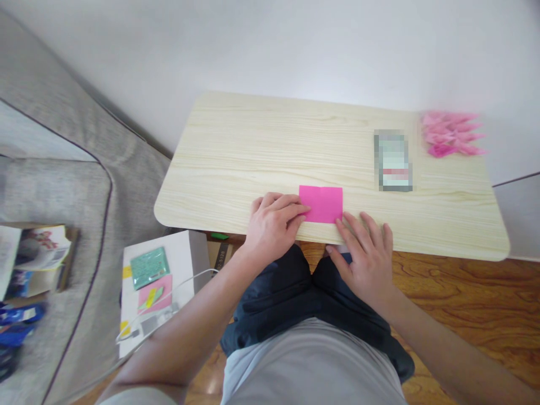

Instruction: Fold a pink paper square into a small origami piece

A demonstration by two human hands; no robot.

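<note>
A folded pink paper rectangle (321,203) lies near the front edge of a light wooden table (261,146). My left hand (272,225) rests on the table with its fingers stretched flat, the fingertips pressing the paper's left edge. My right hand (366,253) lies flat with fingers spread at the table's front edge, its index fingertip touching the paper's lower right corner. Neither hand grips anything.
A blurred-out phone (393,161) lies on the table's right part, and a pile of folded pink paper shapes (451,134) sits at the far right corner. A white box (156,281) with small items stands on the floor at left, beside a grey sofa (54,169).
</note>
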